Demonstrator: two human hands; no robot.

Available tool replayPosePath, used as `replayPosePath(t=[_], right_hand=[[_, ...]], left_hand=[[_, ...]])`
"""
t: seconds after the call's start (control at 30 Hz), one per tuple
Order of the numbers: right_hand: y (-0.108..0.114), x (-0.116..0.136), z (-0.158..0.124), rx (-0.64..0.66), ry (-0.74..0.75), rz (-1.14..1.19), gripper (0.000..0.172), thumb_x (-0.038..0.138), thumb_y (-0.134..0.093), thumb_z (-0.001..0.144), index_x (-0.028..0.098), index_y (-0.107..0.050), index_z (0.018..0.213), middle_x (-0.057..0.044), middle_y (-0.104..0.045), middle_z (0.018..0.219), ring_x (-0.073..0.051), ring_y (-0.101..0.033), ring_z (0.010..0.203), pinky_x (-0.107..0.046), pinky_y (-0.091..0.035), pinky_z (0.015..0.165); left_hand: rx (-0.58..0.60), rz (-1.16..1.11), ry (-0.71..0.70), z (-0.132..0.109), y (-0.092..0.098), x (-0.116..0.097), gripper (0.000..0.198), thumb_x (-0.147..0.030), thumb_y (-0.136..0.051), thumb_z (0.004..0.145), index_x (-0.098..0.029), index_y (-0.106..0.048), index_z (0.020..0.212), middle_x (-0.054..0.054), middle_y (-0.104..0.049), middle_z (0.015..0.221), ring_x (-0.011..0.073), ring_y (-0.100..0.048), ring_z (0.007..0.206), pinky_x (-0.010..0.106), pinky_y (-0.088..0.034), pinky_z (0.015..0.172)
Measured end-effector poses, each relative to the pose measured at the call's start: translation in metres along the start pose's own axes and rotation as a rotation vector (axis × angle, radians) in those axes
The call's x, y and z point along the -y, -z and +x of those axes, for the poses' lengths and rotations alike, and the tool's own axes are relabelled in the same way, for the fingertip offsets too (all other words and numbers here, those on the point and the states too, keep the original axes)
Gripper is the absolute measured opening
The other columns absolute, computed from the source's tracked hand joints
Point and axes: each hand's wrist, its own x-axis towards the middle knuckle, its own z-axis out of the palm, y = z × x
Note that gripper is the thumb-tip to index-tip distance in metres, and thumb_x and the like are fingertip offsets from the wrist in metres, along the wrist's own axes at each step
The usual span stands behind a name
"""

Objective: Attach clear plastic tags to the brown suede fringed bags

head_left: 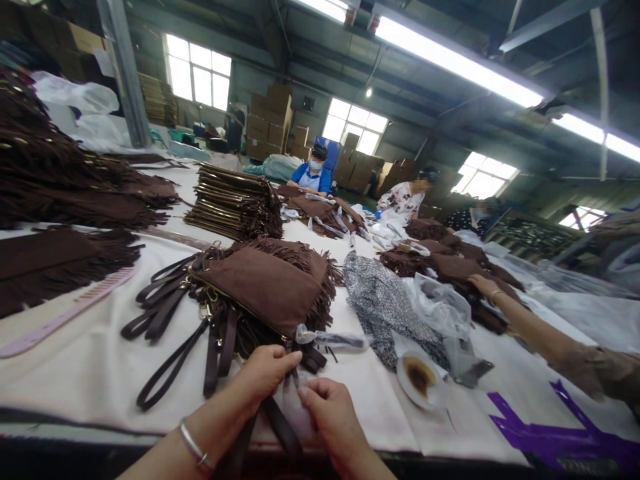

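Note:
Several brown suede fringed pouches (pixel 265 280) lie stacked in front of me, their dark wrist straps (pixel 173 367) hanging off the left side and the near edge. At the near corner, my left hand (pixel 267 372) is closed, pinching a dark strap (pixel 281 427). My right hand (pixel 334 410) sits just to its right, thumb and fingers pinched on a clear plastic sleeve (pixel 296 404) around the strap. Another strap, wrapped in clear plastic (pixel 340 340), sticks out to the right of the pouch. Part of the strap is hidden behind my fingers.
A pink comb (pixel 70 313) lies left, near heaped fringed pieces (pixel 60 173). Gold-edged pouches (pixel 233 200) are stacked behind. Right are grey patterned cloth (pixel 385 307), a stained white dish (pixel 421 379) and purple plastic (pixel 565 433). A co-worker's arm (pixel 530 320) reaches in; others sit beyond.

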Motion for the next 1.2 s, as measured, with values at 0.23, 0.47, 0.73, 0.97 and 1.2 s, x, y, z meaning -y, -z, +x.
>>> replayPosePath(t=[0.23,0.47,0.73,0.97,1.2], right_hand=[[-0.007,-0.004,0.020,0.006,-0.002,0.036,0.033,0.044,-0.068,0.067,0.012,-0.065,0.064,0.006,-0.039,0.043,-0.006,-0.029,0.040,-0.021,-0.017,0.040],[-0.024,0.005,0.035,0.000,0.019,0.183,0.040,0.048,-0.073,0.064,0.009,-0.067,0.070,-0.003,-0.061,0.057,-0.011,-0.048,0.050,-0.022,-0.037,0.050],[-0.027,0.006,0.040,0.028,0.092,0.173,0.046,0.058,-0.064,0.072,0.013,-0.056,0.061,0.003,-0.048,0.043,-0.007,-0.037,0.040,-0.019,-0.025,0.040],[-0.034,0.016,0.041,0.035,-0.006,0.133,0.035,0.048,-0.065,0.067,0.015,-0.053,0.062,0.005,-0.047,0.043,-0.005,-0.034,0.033,-0.018,-0.020,0.033],[-0.040,0.019,0.042,0.054,0.038,0.097,0.037,0.050,-0.062,0.070,0.015,-0.054,0.066,0.004,-0.049,0.043,-0.006,-0.037,0.031,-0.017,-0.019,0.032]], left_hand=[[-0.024,0.104,-0.027,-0.010,0.022,-0.002,0.050,-0.067,-0.054,0.069,-0.017,-0.058,0.068,-0.004,-0.044,0.052,0.0115,-0.040,0.049,0.021,-0.027,0.043],[-0.043,0.005,0.075,-0.030,0.024,0.017,0.059,-0.067,-0.061,0.061,-0.017,-0.063,0.093,-0.004,-0.050,0.049,0.0100,-0.036,0.040,0.020,-0.020,0.039],[-0.194,0.007,-0.083,-0.017,0.024,0.022,0.045,-0.062,-0.059,0.065,-0.017,-0.059,0.063,-0.003,-0.049,0.049,0.0112,-0.039,0.045,0.022,-0.028,0.043],[-0.294,0.113,-0.166,-0.009,0.031,0.013,0.034,-0.050,-0.055,0.069,-0.017,-0.060,0.063,0.002,-0.060,0.059,0.0188,-0.055,0.060,0.026,-0.042,0.054],[-0.214,0.008,-0.026,0.005,0.021,0.022,0.054,-0.067,-0.050,0.070,-0.015,-0.063,0.071,0.004,-0.061,0.057,0.0170,-0.052,0.050,0.025,-0.036,0.044]])
